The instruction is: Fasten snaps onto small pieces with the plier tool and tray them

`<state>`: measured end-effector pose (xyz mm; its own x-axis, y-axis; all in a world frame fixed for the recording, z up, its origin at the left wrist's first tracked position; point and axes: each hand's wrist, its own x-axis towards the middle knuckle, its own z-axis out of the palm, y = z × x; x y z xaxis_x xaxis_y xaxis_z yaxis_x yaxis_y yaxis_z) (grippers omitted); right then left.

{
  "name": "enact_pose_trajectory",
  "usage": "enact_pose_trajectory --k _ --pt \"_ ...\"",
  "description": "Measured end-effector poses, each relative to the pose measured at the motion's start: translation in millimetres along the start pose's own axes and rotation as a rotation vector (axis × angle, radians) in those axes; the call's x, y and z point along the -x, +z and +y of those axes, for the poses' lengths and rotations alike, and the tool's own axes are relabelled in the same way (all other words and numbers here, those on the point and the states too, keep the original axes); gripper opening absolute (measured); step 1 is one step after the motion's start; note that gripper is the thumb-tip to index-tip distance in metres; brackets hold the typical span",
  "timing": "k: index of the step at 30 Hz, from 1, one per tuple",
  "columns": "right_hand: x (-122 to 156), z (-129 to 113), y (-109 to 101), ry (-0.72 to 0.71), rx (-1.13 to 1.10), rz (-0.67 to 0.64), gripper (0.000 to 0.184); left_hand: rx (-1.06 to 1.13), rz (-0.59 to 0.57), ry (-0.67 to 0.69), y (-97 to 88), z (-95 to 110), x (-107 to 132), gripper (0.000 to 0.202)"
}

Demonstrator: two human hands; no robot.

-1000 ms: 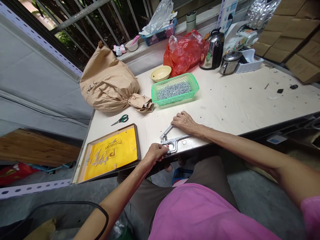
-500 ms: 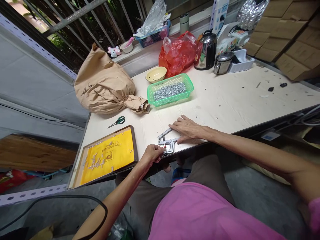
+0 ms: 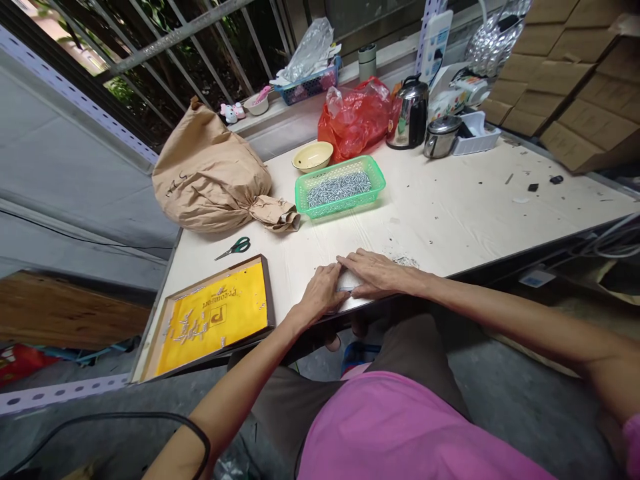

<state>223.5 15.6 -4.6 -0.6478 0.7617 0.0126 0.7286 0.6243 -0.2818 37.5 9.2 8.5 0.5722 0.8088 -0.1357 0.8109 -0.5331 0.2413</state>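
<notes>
Both hands rest at the near edge of the pale table [image 3: 475, 207], side by side over a metal plier-like hand press [image 3: 347, 282]. Only a sliver of that tool shows between them. My left hand [image 3: 321, 291] curls over its head end, fingers closed on it. My right hand [image 3: 374, 273] lies flat across the handles, fingers stretched out to the left. A small scatter of metal bits [image 3: 401, 261] sits just beyond my right hand. To the left lies a framed tray with a yellow liner [image 3: 215, 317] holding several small metal pieces.
A green basket [image 3: 301, 195] of small metal pins stands mid-table. Behind it are a brown paper sack [image 3: 210, 177], a yellow bowl [image 3: 313, 157], a red plastic bag [image 3: 355, 117] and a kettle [image 3: 411, 113]. Scissors [image 3: 234, 247] lie left; cardboard boxes [image 3: 565, 87] stack right.
My left hand slid up from the table edge onto the tool's head. My right hand flattened over the handles, so the tool is now almost fully covered. The view shifted slightly.
</notes>
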Motion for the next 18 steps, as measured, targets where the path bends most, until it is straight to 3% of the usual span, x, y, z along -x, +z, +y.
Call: enact_pose_trajectory --k 4,11,15,18 --pt "0.4 -12.6 -6.6 0.148 0.127 -0.070 0.053 -0.119 -0.096 0.043 -8.2 0.0 -9.0 0.056" --pt "-7.4 -21.4 5.0 0.094 0.144 -0.068 0.020 -0.176 -0.074 0.002 -8.0 2.6 -1.6 0.027" --pt "-10.9 -17.6 16.7 0.086 0.079 -0.087 0.020 -0.128 -0.062 -0.038 -4.5 2.3 -0.5 0.023" --pt "-9.7 -14.1 12.5 0.083 0.067 -0.085 0.024 -0.102 -0.045 -0.046 -4.2 1.6 0.9 0.022"
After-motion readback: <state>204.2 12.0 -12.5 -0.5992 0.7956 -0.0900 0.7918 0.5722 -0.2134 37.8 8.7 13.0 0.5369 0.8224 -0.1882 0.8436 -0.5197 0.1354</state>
